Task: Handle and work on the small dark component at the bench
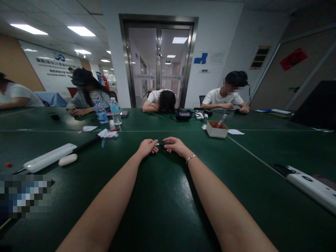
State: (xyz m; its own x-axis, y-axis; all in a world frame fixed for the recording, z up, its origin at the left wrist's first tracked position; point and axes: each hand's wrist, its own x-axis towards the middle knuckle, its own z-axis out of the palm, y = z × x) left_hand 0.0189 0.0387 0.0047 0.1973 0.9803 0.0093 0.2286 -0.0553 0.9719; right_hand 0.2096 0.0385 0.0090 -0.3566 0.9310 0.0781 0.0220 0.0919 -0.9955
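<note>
Both arms stretch forward over the dark green table (157, 196). Between my fingertips is a small black object (161, 144) with a silvery part at its left end; its kind is too small to make out. My left hand (148, 147) pinches the silvery end between thumb and fingers. The black end is gripped by my right hand (176, 145), with its thumb and index finger closed on it. A silver bracelet (191, 159) circles my right wrist. Fingers hide part of the object.
Left are a long white device (49, 157), a white oval case (68, 160) and two water bottles (115, 111). A small open box (216, 130) stands right of centre, a power strip (312, 183) far right. Several people sit across the table, one with head down (166, 100).
</note>
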